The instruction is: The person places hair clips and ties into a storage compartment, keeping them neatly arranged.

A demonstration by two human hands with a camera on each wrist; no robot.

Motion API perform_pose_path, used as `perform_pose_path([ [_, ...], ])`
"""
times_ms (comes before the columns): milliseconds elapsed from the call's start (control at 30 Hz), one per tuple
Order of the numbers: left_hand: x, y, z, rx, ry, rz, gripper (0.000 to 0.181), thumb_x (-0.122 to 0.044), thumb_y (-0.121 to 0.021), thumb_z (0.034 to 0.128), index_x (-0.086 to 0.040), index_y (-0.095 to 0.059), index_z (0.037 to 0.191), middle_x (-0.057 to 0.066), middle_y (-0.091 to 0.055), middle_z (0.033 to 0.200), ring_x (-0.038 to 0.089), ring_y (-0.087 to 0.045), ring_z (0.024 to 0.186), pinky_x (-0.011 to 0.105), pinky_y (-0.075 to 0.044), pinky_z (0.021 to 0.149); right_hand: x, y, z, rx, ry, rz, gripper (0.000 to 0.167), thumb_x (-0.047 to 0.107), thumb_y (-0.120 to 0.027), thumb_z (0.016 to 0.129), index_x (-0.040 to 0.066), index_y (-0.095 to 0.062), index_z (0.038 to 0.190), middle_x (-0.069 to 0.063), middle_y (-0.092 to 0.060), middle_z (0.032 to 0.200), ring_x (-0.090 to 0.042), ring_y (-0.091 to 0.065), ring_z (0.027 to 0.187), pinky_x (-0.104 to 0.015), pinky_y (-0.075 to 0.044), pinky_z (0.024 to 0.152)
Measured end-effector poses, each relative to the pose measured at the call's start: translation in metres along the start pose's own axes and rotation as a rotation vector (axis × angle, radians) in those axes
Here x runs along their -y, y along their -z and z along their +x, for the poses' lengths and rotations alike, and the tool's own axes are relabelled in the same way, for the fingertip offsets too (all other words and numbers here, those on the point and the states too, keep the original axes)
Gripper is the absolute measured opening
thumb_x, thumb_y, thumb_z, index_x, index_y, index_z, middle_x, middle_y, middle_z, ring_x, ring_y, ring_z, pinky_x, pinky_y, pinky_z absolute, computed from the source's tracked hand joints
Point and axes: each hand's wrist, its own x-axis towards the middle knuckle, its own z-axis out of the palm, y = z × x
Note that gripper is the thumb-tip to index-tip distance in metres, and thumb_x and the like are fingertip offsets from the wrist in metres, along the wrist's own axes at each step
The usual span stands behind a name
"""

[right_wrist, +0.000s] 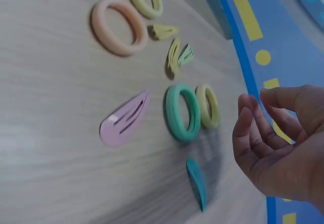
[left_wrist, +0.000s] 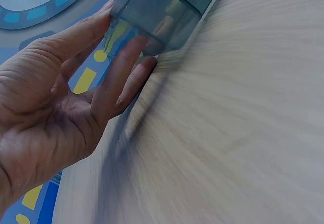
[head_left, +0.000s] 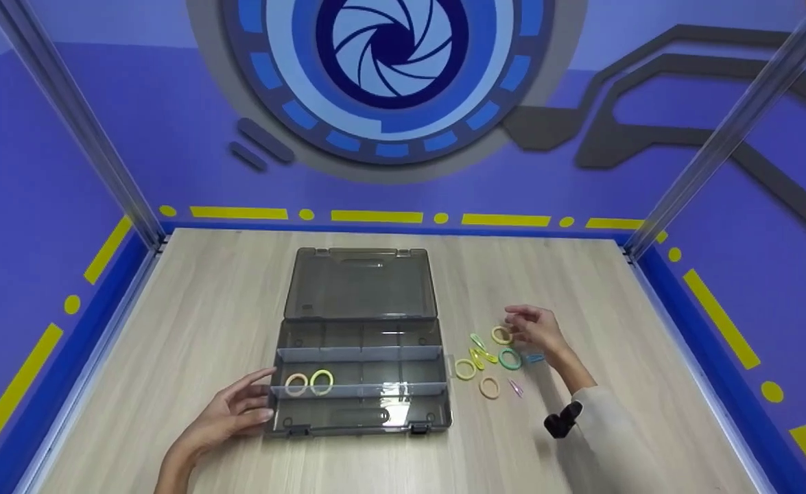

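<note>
A grey see-through organizer box (head_left: 361,405) lies with its lid (head_left: 365,285) folded back. Two hair ties sit in its middle row, one peach (head_left: 296,394) and one yellow (head_left: 322,392). Against the box's left side rest the fingers of my left hand (head_left: 228,412), also seen in the left wrist view touching the box wall (left_wrist: 157,16). My right hand (head_left: 538,331) hovers with bent fingers near a yellow hair tie (head_left: 502,344), apart from it and holding nothing visible. Beside that tie lie a green hair tie (right_wrist: 174,118) and a blue snap hair clip (right_wrist: 197,186).
Right of the box lie another yellow hair tie (head_left: 465,378), a peach one (right_wrist: 101,27), a pink snap clip (right_wrist: 119,128), a light green clip (right_wrist: 187,55) and yellow clips (right_wrist: 173,57). The wooden table (head_left: 224,288) meets printed blue panels at the back and sides.
</note>
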Motion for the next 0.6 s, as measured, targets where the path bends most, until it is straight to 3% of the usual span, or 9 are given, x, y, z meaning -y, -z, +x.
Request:
perform_pose_path([
  [233, 0.000, 0.001, 0.000, 0.011, -0.011, 0.001, 0.078, -0.014, -0.072, 0.0960, -0.011, -0.028, 0.161, 0.021, -0.044, 0.142, 0.019, -0.060, 0.118, 0.043, -0.059, 0.091, -0.011, 0.001, 0.001, -0.042, -0.042, -0.087, 0.032, 0.007, -0.061, 0.100, -0.009, -0.063, 0.128, -0.009, -0.069, 0.096, -0.012, -0.062, 0.071, -0.026, -0.054, 0.060],
  [467, 0.000, 0.001, -0.002, 0.014, -0.019, 0.000, 0.077, -0.014, -0.070, 0.0969, -0.012, -0.027, 0.161, 0.023, -0.044, 0.144, 0.020, -0.061, 0.121, 0.042, -0.059, 0.093, -0.017, -0.002, 0.001, -0.056, 0.041, -0.185, 0.026, 0.006, -0.065, 0.098, -0.009, -0.068, 0.119, -0.020, -0.072, 0.101, -0.013, -0.065, 0.072, -0.022, -0.052, 0.055],
  [600, 0.001, 0.001, -0.001, 0.013, -0.027, 0.003, 0.078, -0.013, -0.071, 0.0964, -0.010, -0.027, 0.161, 0.022, -0.045, 0.143, 0.020, -0.060, 0.120, 0.042, -0.058, 0.093, -0.020, -0.003, 0.002, -0.067, 0.057, -0.245, 0.023, 0.002, -0.065, 0.096, -0.008, -0.070, 0.116, -0.020, -0.073, 0.099, -0.011, -0.063, 0.073, -0.020, -0.048, 0.055],
])
